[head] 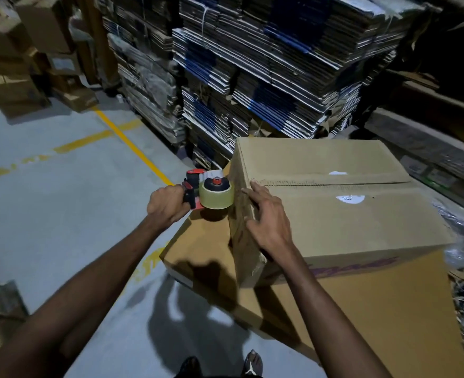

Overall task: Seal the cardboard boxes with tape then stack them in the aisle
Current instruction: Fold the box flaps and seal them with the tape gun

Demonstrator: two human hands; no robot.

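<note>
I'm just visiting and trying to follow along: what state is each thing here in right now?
Top box: flaps closed, centre seam apparently untaped, resting on a larger box.
Larger box: closed, lying flat underneath.
Tape dispenser: gripped by the left hand, roll against the top box's side.
Left hand: grips the dispenser handle.
Right hand: fingers spread, pressing the top box's edge.

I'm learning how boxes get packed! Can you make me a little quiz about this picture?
1. True or false: the left hand grips the tape dispenser.
2. What does the right hand rest on? A) the floor B) the upper box C) a shelf
3. Fill in: the upper box sits on a bigger ____.

Key: 1 true. 2 B. 3 box.
</note>
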